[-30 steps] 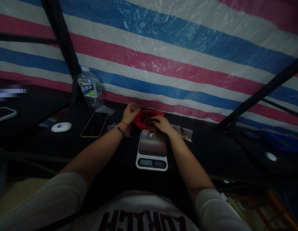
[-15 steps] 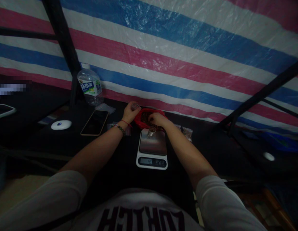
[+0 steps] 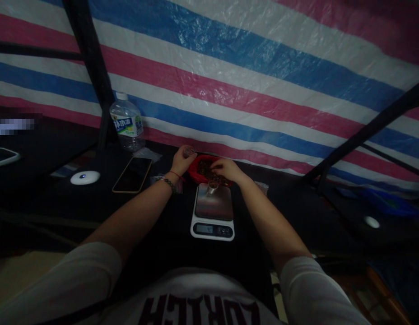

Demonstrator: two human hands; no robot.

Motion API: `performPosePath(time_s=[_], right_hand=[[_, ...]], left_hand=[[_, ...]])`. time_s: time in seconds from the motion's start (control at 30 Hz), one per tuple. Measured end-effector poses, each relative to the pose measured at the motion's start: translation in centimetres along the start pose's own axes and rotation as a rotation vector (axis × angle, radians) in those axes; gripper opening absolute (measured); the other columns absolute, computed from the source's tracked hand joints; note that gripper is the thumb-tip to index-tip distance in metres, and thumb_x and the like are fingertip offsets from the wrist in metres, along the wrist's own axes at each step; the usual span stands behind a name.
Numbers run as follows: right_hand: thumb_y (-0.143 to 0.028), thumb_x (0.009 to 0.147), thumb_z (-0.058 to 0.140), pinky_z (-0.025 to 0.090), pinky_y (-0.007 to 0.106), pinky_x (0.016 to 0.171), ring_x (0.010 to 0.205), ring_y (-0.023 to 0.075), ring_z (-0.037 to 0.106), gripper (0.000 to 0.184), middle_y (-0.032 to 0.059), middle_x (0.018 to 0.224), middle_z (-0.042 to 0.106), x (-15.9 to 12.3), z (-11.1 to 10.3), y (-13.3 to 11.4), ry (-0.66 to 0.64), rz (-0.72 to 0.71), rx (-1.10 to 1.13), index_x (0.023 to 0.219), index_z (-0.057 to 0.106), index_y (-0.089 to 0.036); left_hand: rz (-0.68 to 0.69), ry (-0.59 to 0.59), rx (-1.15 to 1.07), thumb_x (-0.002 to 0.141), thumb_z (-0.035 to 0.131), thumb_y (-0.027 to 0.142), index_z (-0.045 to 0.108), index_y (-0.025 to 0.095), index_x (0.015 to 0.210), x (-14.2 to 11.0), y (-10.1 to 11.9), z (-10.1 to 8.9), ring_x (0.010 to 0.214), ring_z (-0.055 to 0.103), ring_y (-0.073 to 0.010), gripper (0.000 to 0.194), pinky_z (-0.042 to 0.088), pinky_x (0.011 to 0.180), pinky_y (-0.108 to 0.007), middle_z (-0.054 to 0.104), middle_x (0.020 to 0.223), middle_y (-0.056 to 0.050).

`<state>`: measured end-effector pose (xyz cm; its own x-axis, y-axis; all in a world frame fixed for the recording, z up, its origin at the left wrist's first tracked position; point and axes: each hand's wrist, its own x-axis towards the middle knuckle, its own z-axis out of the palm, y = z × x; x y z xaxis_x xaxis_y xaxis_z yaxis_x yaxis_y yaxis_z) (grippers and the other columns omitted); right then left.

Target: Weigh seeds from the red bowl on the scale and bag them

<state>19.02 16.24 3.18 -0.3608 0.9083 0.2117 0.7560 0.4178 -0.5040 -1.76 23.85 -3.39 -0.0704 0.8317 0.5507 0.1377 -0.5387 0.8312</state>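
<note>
My left hand (image 3: pixel 180 161) is closed around a small clear container (image 3: pixel 188 152) at the left edge of a red plastic bag (image 3: pixel 193 174). The bag lies open, with a heap of small dark brown pieces (image 3: pixel 205 167) inside. Over that heap my right hand (image 3: pixel 228 169) has its fingertips pinched together; whatever is between them is too small to make out. Just in front of the bag stands a white kitchen scale (image 3: pixel 212 229) with a metal top and a lit display. A small clear cup (image 3: pixel 212 187) rests tilted on its far edge, with something brown inside.
To the left are a phone (image 3: pixel 132 175), a white round device (image 3: pixel 85 177) and a clear plastic bottle (image 3: pixel 127 124). Small clear bags (image 3: pixel 263 187) lie right of my right forearm. Striped sheeting (image 3: pixel 230 90) hangs behind, between dark metal bars (image 3: pixel 92 67).
My right hand has lifted slightly out of the brown pieces, and more of the heap shows. My left hand stays at the bag's left side. The view has shifted a little.
</note>
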Motion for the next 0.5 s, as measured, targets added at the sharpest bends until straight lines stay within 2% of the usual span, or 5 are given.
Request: performPosePath(time_s=[0.13, 0.23, 0.5], right_hand=[[-0.013, 0.073, 0.066, 0.047, 0.026, 0.077, 0.081, 0.0156, 0.065, 0.017, 0.0028, 0.089, 0.072, -2.3, -1.3, -2.4, 0.006, -0.094, 0.065, 0.087, 0.075, -0.019], [-0.015, 0.074, 0.067, 0.046, 0.026, 0.078, 0.084, 0.0158, 0.064, 0.016, 0.0032, 0.089, 0.071, -3.4, -1.1, -3.4, -0.020, -0.163, 0.074, 0.088, 0.075, -0.019], [-0.019, 0.074, 0.067, 0.048, 0.026, 0.077, 0.082, 0.0158, 0.065, 0.014, 0.0040, 0.088, 0.071, -4.2, 0.4, -2.8, -0.041, -0.113, 0.229, 0.086, 0.074, -0.018]], left_hand=[[-0.018, 0.003, -0.014, 0.069, 0.067, 0.033, 0.059, 0.018, 0.097, 0.0, -0.2, 0.1, 0.080, 0.062, -0.0181, 0.033, 0.050, 0.077, -0.032, 0.066, 0.088, -0.004], [-0.004, 0.001, -0.022, 0.069, 0.067, 0.034, 0.059, 0.018, 0.098, 0.1, -0.5, 0.1, 0.081, 0.062, -0.0184, 0.034, 0.050, 0.078, -0.032, 0.065, 0.090, -0.004], [-0.038, 0.000, -0.043, 0.069, 0.068, 0.034, 0.059, 0.019, 0.096, 0.0, -0.3, 0.1, 0.078, 0.061, -0.0175, 0.032, 0.050, 0.077, -0.032, 0.065, 0.087, -0.003]])
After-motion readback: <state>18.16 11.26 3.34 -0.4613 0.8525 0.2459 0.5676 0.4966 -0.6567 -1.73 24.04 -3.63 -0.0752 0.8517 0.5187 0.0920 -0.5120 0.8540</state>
